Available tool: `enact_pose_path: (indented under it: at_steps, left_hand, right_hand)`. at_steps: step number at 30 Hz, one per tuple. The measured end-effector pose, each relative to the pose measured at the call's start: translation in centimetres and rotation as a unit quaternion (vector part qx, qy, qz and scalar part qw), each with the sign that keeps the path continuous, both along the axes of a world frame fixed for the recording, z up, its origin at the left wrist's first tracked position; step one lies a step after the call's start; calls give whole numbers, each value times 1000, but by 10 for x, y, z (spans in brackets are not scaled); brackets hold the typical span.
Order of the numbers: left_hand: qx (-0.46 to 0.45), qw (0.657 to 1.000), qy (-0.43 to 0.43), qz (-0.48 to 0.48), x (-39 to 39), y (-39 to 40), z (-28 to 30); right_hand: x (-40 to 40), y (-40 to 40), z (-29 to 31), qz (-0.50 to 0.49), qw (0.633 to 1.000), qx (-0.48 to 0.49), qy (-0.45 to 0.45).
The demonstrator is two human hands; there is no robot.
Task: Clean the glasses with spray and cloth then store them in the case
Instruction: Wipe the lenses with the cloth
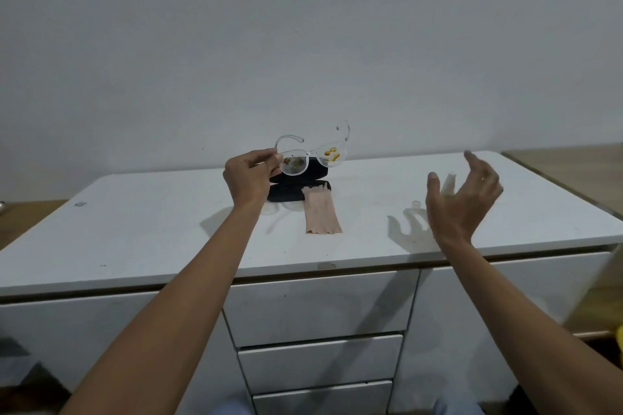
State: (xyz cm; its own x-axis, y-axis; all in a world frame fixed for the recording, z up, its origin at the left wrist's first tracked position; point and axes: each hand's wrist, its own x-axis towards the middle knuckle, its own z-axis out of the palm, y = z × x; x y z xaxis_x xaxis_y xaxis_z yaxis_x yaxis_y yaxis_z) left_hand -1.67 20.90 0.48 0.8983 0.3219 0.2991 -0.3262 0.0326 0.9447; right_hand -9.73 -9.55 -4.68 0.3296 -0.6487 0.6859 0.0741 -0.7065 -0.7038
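My left hand [247, 177] pinches the left corner of clear-framed glasses [312, 157] and holds them in the air above the table, temples unfolded. Both lenses carry brown and yellow smears. Right below them a black glasses case [296, 190] lies open on the white table [141, 226]. A pink cloth [322, 210] lies flat in front of the case, its far end overlapping the case. My right hand [463, 197] hovers open above the table's right part. Just behind its fingers stands a small translucent spray bottle [448, 184], mostly hidden, and a small cap [417, 204] sits beside it.
The white table has drawers [320, 307] under its front edge and stands against a plain wall. A wooden surface [573, 158] adjoins it on the right, and another wooden surface [23, 216] lies at the left. A small grey mark [80, 203] lies near the table's left edge.
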Motion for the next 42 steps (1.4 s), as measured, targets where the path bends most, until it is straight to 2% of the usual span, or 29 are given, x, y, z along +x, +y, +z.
enact_pose_path:
  at_steps: [2, 4, 7, 9, 12, 15, 20, 22, 25, 30, 32, 34, 36, 37, 38, 40, 42]
  left_hand:
    - [-1, 1000, -1, 3, 0, 4, 1]
    - [-3, 1000, -3, 5, 0, 8, 1]
    - [-10, 1000, -4, 10, -4, 16, 0]
    - [-20, 1000, -1, 11, -6, 21, -2]
    - [-29, 1000, 1, 9, -7, 26, -3]
    - [-27, 1000, -2, 11, -7, 32, -4]
    - [-16, 1000, -6, 21, -1, 41, -7]
    - [-16, 1000, -4, 24, 2, 44, -8]
    - [-21, 999, -6, 25, 5, 46, -9]
    - [-19, 999, -9, 31, 4, 46, -8]
    - [-18, 999, -6, 36, 3, 47, -7]
    - [-16, 999, -3, 40, 2, 48, -7]
    - [-15, 999, -4, 47, 1, 49, -7]
    - [-12, 999, -5, 52, 0, 50, -8]
    - [-6, 998, -7, 59, -1, 50, -8]
    - [14, 997, -11, 70, -4, 52, -8]
    - [39, 996, -18, 79, -5, 53, -7]
  right_hand:
    - [5, 12, 10, 28, 996, -76, -31]
    - [12, 29, 17, 122, 985, -125, -16]
    - [22, 61, 20, 305, 931, -138, 143]
    - [29, 79, 13, 360, 884, -162, 250]
    - [39, 94, 6, 396, 836, -176, 337]
    - [50, 100, 7, 387, 793, -213, 419]
    - [68, 101, 7, 385, 722, -289, 497]
    - [70, 102, 5, 378, 724, -304, 490]
    - [71, 104, -2, 389, 764, -297, 420]
    - [64, 113, -9, 379, 805, -307, 338]
    - [62, 118, -5, 370, 823, -268, 338]
    - [59, 122, 2, 387, 839, -166, 344]
    - [54, 125, 9, 419, 848, 17, 326]
    - [52, 126, 10, 436, 837, 135, 302]
    - [50, 127, 13, 457, 808, 253, 272]
    - [47, 130, 17, 494, 723, 436, 209]
    - [47, 134, 21, 507, 659, 535, 151]
